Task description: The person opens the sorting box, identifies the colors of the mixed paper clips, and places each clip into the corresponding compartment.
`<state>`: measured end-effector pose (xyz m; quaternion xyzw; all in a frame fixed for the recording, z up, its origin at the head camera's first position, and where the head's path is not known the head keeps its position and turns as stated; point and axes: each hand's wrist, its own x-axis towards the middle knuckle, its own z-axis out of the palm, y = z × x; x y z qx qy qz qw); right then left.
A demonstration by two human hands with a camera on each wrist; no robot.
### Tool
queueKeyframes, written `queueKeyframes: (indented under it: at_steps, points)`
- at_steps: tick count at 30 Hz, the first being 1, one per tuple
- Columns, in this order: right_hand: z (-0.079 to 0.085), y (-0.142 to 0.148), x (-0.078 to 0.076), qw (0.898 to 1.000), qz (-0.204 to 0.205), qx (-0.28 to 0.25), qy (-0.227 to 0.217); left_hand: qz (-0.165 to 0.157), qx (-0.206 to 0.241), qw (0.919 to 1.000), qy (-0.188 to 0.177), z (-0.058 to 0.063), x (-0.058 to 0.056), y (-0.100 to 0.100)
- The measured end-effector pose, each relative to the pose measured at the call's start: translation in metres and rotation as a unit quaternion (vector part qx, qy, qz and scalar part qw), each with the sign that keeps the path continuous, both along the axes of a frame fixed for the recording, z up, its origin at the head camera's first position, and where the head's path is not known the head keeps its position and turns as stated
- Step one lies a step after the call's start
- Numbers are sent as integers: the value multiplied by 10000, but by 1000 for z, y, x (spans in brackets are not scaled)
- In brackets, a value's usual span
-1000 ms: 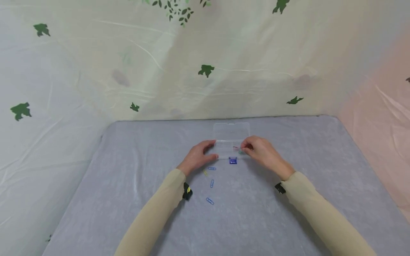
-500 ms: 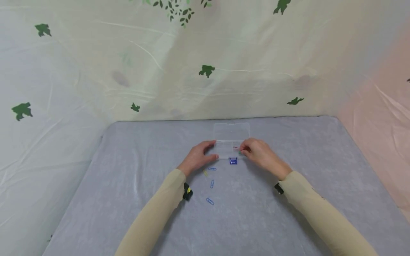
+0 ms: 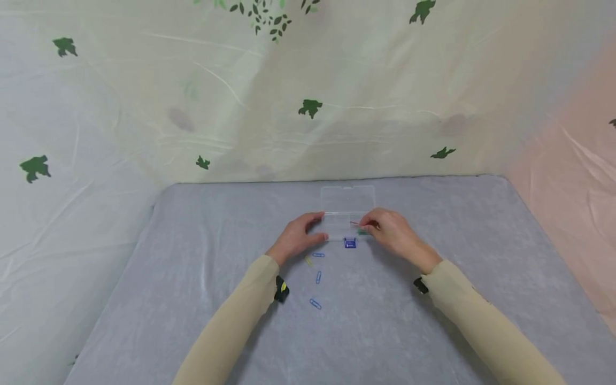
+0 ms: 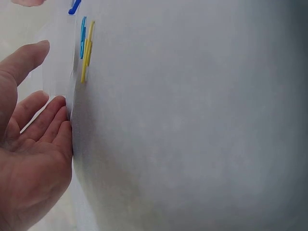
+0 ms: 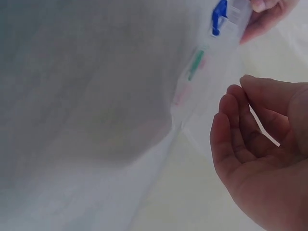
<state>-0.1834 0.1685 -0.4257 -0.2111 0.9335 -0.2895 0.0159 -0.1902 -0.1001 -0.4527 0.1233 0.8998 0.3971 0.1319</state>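
A clear plastic box point(image 3: 337, 224) stands near the back of the table, its lid point(image 3: 347, 198) raised and a blue latch point(image 3: 350, 243) at its front. My left hand point(image 3: 295, 234) holds the box's left end, thumb at the front corner and fingertips at the back one. Over the right part of the box is my right hand point(image 3: 392, 232), its fingers curled and thumb against the fingertips; no clip shows between them in the right wrist view. Below the fingertips lies a green clip point(image 5: 196, 65) inside the box, and a red clip point(image 3: 354, 223) shows just left of them.
In front of the box lie three blue paper clips, one by the box point(image 3: 318, 255), one in the middle point(image 3: 318, 277) and one nearest me point(image 3: 315, 303). A yellow paper clip point(image 4: 88, 53) is beside the first. Patterned curtain point(image 3: 308, 141) hangs behind the grey tabletop point(image 3: 409, 331).
The right hand's fingertips have shifted slightly left, and the green clip shows a little nearer the box's front. The left hand has stayed on the box; the loose clips have not moved.
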Motion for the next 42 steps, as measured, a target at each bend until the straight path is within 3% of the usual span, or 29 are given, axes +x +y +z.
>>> queueKeyframes:
  at_steps: [8, 12, 21, 27, 42]
  points:
    - [7, 21, 4, 9989, -390, -261, 80, 29, 154, 9999, 9, 0, 1, 0]
    - [7, 32, 2, 9987, -462, -188, -98, 34, 148, 9999, -7, -1, 1, -1]
    - [0, 41, -8, 9969, 108, 40, -783, 30, 144, 9999, -35, -1, 1, -2]
    - [-6, 40, -14, 9936, 213, 69, -1108, 2, 106, 9999, -28, 0, 2, -1]
    - [-15, 38, -22, 9940, 209, 188, -1061, -41, 31, 9999, 101, 2, 0, -1]
